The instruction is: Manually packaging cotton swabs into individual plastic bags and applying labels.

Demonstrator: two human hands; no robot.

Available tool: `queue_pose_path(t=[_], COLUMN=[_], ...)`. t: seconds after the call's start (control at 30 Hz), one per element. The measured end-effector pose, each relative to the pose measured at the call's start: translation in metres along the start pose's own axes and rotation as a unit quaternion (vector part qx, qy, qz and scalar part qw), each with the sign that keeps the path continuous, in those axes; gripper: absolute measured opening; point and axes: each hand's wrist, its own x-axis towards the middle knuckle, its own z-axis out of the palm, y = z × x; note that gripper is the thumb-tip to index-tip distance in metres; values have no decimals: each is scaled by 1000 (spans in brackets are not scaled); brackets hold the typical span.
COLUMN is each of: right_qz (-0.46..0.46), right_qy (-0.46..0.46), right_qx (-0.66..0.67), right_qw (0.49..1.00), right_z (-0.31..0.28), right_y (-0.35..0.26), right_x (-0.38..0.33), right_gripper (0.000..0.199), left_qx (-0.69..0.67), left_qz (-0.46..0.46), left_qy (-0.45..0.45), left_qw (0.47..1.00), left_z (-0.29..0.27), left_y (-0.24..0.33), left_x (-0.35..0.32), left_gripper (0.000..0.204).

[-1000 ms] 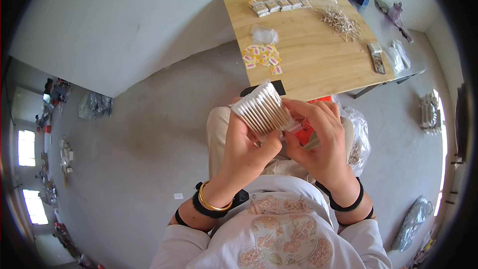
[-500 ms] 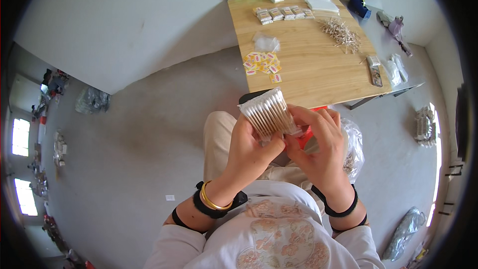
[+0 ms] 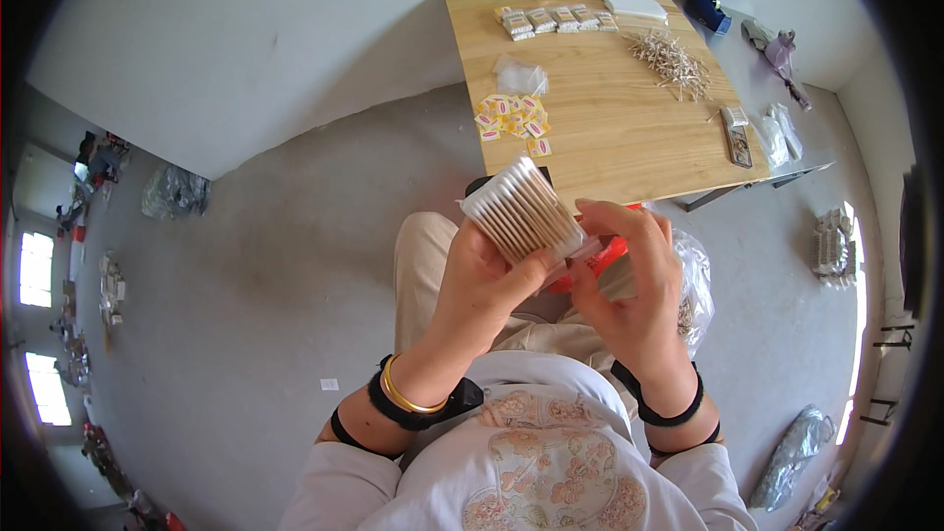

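Observation:
Above my lap, my left hand [image 3: 480, 273] is closed around a clear plastic bag of cotton swabs [image 3: 523, 208]. The swabs lie side by side in a flat row, with white tips at the upper left and tan sticks running to the lower right. My left thumb presses across the lower part of the bag. At the bag's lower right end, my right hand [image 3: 634, 270] has its thumb and forefinger close on the loose plastic flap [image 3: 587, 248]. Part of that grip is hidden behind the fingers.
On the wooden table [image 3: 600, 138] lie yellow-and-white cards [image 3: 513, 116], clear bags [image 3: 521, 77], several packed swab bundles [image 3: 556, 20], a heap of loose swabs [image 3: 671, 64] and a phone-like object [image 3: 738, 144]. A clear sack [image 3: 695, 290] hangs right of my knees.
The bag has tilted further, its sticks now slanting more toward the lower right. My right fingers have shifted on the flap, and the forefinger has lifted off the swabs' side.

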Motion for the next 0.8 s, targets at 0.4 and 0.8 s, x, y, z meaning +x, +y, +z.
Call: queue_pose_path(t=[0.4, 0.8], right_qz=[237, 186], right_qy=[-38, -60], right_qx=[513, 356], right_qw=[824, 914], right_z=[10, -19], right_y=[25, 6], right_x=[-6, 19], right_gripper=[16, 15], left_qx=[-19, 212], left_qz=[44, -12], left_qy=[2, -108], left_qw=[999, 971], left_z=[-3, -23], left_y=[-6, 38], left_x=[-7, -12], left_gripper=[42, 33])
